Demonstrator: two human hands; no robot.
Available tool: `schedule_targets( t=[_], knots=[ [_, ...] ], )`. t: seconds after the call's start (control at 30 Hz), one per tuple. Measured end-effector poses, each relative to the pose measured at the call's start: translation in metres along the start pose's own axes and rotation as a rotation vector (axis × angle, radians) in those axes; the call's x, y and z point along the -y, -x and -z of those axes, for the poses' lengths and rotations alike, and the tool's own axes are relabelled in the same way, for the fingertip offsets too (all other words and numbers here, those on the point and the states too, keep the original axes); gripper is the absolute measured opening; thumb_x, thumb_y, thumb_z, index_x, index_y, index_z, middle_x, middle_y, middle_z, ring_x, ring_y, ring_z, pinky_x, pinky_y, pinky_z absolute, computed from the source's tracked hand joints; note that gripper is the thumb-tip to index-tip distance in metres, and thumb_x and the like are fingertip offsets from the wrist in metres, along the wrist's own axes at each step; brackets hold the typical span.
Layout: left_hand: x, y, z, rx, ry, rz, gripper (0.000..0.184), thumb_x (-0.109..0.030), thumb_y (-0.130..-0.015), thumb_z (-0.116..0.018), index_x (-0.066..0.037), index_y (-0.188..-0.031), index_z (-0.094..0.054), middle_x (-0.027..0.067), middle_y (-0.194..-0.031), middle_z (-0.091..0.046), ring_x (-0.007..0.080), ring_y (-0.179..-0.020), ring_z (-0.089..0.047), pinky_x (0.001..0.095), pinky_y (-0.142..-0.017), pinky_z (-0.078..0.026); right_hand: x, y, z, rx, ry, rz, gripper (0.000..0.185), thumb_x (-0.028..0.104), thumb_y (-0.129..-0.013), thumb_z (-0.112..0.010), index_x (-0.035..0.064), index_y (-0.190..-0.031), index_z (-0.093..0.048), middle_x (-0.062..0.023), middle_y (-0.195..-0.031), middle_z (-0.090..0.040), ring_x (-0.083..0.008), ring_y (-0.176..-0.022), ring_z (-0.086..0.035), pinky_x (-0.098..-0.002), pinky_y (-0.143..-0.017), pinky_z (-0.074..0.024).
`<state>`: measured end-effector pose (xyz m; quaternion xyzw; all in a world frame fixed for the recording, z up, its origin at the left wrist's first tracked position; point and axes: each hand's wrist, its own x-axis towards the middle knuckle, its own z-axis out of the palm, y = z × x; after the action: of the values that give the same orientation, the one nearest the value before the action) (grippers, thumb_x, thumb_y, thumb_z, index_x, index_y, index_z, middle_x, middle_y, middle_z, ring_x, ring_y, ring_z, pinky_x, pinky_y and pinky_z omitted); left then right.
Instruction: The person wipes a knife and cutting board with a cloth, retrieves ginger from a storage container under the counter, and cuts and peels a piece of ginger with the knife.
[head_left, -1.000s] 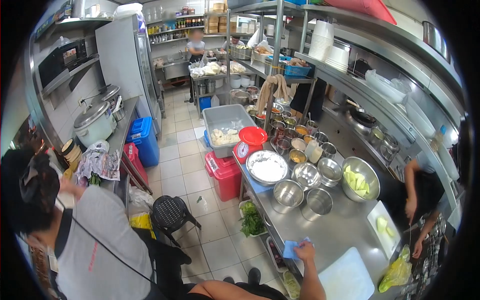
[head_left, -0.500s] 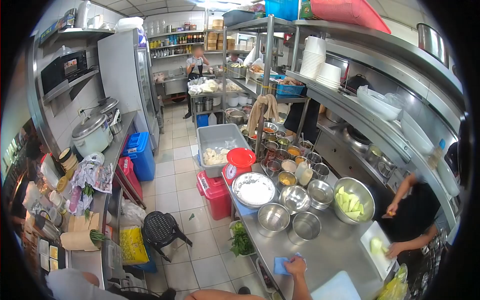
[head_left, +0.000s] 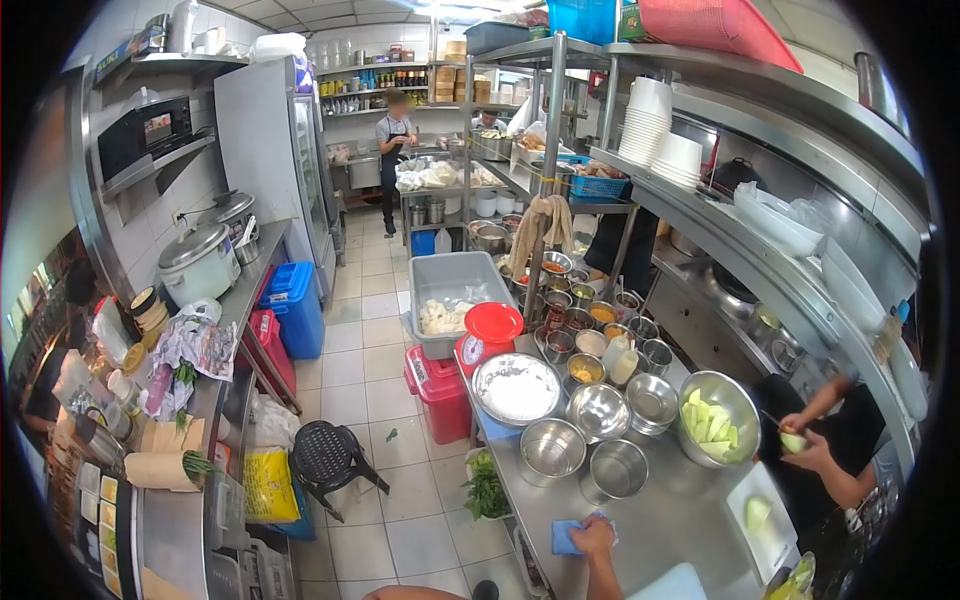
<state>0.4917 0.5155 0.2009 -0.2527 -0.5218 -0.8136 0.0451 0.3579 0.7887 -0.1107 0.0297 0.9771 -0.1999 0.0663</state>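
My right hand (head_left: 593, 535) is closed over a folded blue cloth (head_left: 566, 538), pressed on the steel table (head_left: 690, 510) near its front edge. Two steel pots (head_left: 552, 450) (head_left: 614, 470) stand just beyond the cloth. Past them are a tray of white powder (head_left: 516, 388) and a large steel bowl of pale green pieces (head_left: 718, 420). A white cutting board (head_left: 680, 584) lies to the right of my forearm, cut off by the frame's lower edge. My left hand is out of view; only part of an arm shows at the bottom edge.
A co-worker's hands (head_left: 806, 450) hold a green piece and a knife beside a second board (head_left: 760, 520). A black stool (head_left: 328, 458) stands on the floor at left. A red scale (head_left: 490, 335) and a grey tub (head_left: 450, 300) stand ahead. Another person (head_left: 392, 140) stands at the back.
The nearby person at left has gone from view. My right hand and the cloth have shifted slightly on the table. The co-worker has lifted a green piece off the board.
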Motion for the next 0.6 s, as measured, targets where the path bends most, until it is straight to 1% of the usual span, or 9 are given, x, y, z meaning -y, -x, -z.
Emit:
schedule_targets(
  t=[0.07,0.27,0.47,0.6],
  knots=[
    [-0.001,0.001,0.000,-0.001,0.002,-0.003,0.012,-0.011,-0.095,-0.070,0.000,-0.094,-0.074,0.0127,-0.092,-0.065,0.0287,-0.088,-0.061,0.0411,-0.079,-0.047,-0.001,-0.003,0.001,0.067,0.019,-0.007,0.039,0.040,-0.062,-0.077,0.0104,-0.086,-0.069,-0.0133,-0.102,-0.068,-0.0329,-0.102,-0.065,-0.0423,-0.091,-0.0523],
    [-0.001,0.006,-0.002,0.000,0.008,-0.017,0.012,-0.011,-0.095,-0.069,0.000,-0.094,-0.074,0.0125,-0.092,-0.065,0.0286,-0.088,-0.061,0.0410,-0.079,-0.047,-0.002,-0.001,0.002,0.023,0.005,0.027,0.038,0.040,-0.061,-0.077,0.0106,-0.084,-0.069,-0.0135,-0.099,-0.069,-0.0332,-0.099,-0.066,-0.0421,-0.090,-0.0527],
    [-0.003,0.011,-0.007,0.001,0.008,-0.021,0.013,-0.012,-0.095,-0.069,0.000,-0.093,-0.073,0.0124,-0.091,-0.065,0.0285,-0.088,-0.061,0.0408,-0.079,-0.047,-0.006,-0.004,-0.001,0.023,-0.008,0.038,0.039,0.039,-0.061,-0.077,0.0103,-0.086,-0.071,-0.0142,-0.103,-0.069,-0.0333,-0.101,-0.065,-0.0413,-0.091,-0.0525],
    [-0.002,0.013,-0.011,-0.002,-0.002,-0.020,0.013,-0.012,-0.095,-0.069,0.000,-0.093,-0.073,0.0123,-0.091,-0.065,0.0285,-0.088,-0.061,0.0407,-0.079,-0.047,0.003,0.004,0.008,0.027,-0.017,0.031,0.040,0.039,-0.061,-0.077,0.0101,-0.087,-0.071,-0.0143,-0.103,-0.069,-0.0332,-0.102,-0.065,-0.0412,-0.092,-0.0522]
  ],
)
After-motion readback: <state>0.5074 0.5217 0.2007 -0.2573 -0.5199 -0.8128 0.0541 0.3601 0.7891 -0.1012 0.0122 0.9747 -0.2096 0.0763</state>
